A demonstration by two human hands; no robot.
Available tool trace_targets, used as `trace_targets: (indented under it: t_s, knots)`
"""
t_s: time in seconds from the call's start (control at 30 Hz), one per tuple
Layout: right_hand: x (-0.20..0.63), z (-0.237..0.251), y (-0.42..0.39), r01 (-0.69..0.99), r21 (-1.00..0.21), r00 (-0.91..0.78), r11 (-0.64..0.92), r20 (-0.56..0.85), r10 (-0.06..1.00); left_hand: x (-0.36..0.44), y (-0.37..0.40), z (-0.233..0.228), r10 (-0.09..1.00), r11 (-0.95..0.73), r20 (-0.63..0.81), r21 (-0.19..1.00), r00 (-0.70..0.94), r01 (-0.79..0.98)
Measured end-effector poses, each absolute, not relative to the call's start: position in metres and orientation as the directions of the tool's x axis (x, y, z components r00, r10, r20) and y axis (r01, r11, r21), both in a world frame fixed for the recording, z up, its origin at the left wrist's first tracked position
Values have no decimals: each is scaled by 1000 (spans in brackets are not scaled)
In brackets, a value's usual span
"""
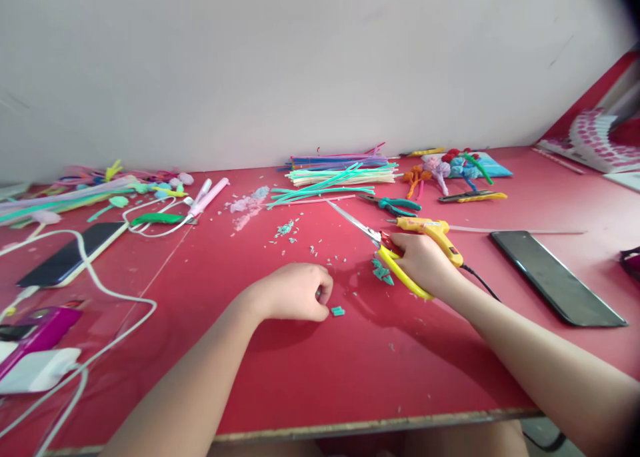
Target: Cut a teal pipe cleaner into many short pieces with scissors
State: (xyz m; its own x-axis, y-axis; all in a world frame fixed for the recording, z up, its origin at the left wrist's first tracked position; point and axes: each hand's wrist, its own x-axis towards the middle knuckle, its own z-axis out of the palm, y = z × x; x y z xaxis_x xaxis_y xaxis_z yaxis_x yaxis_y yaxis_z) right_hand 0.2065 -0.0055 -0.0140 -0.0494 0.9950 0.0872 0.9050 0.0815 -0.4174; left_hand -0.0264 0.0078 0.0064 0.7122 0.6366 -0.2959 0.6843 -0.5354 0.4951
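My right hand (pixel 423 260) is closed on a pair of scissors (pixel 367 232) with yellow handles. Their blades point away to the upper left, above the red table (pixel 310 384). Curled fingers form my left hand (pixel 295 292), resting on the table; what they hold, if anything, is mostly hidden. Just right of its fingertips lie short green cut pieces (pixel 338 311). Several larger teal pieces (pixel 383 272) lie under the scissors, near my right hand. Small teal fuzz scraps (pixel 285 228) are scattered farther back.
Pipe cleaners (pixel 340 177) are stacked by the wall. A yellow glue gun (pixel 425 227), teal pliers (pixel 393 204), a utility knife (pixel 473 196) and a dark phone (pixel 555 277) lie right. At left are another phone (pixel 73 254), white cables (pixel 107 290) and a pink pen-like tool (pixel 209 198).
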Motion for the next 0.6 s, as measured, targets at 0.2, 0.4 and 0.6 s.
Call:
trace_targets:
  t_s: [0.2, 0.4, 0.6]
  knots:
    - [206, -15, -4, 898, -433, -46, 80, 89, 995, -26, 5, 7, 687, -498, -313, 456, 656, 738]
    - [201, -15, -10, 800, -591, -103, 105, 37, 994, -15, 9, -1, 806, -355, -79, 728, 586, 586]
    - [186, -13, -21, 630, -777, -209, 15, -150, 966, 8, 1, -17, 892, -253, 67, 893, 447, 371]
